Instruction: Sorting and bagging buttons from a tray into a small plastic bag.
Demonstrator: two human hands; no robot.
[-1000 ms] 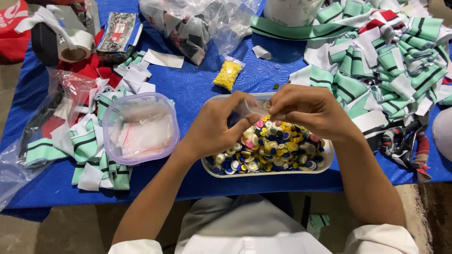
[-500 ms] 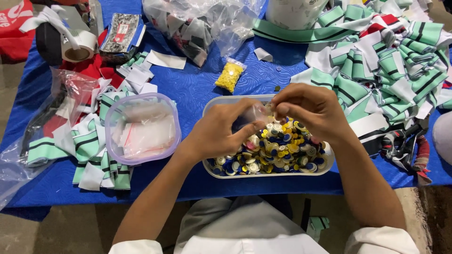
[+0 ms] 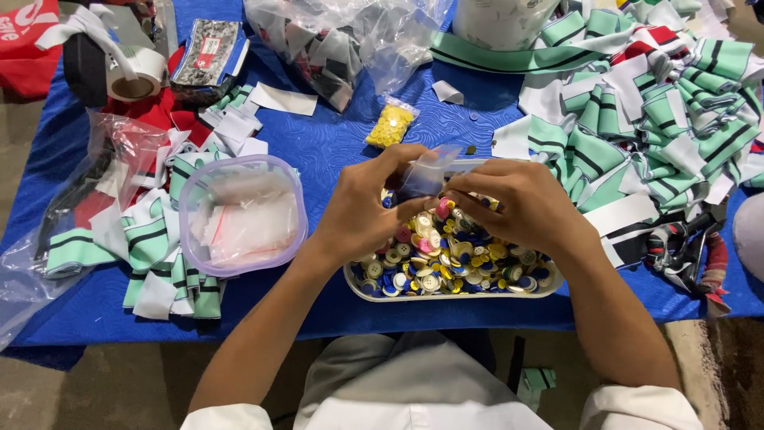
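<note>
Both hands hold a small clear plastic bag over a tray of mixed buttons at the near edge of the tabletop.

The small clear bag (image 3: 420, 171) is transparent, crumpled and upright, its top standing free above the fingers. The left hand (image 3: 368, 209) pinches its left side with curled fingers; the right hand (image 3: 516, 205) closes its fingertips on the right side, near the bag's lower part. Both hands sit directly above the white oval tray (image 3: 446, 293), which is heaped with buttons (image 3: 446, 259) in white, yellow, blue and pink. A lidded clear tub (image 3: 241, 213) stands to the left of the tray, on striped green fabric pieces (image 3: 159, 263). A yellow button packet (image 3: 390, 126) lies beyond the tray on the blue tabletop (image 3: 326, 143). Compared with half a second earlier, the bag is raised higher and shows more clearly between the hands; the tray and tub are unmoved.
</note>
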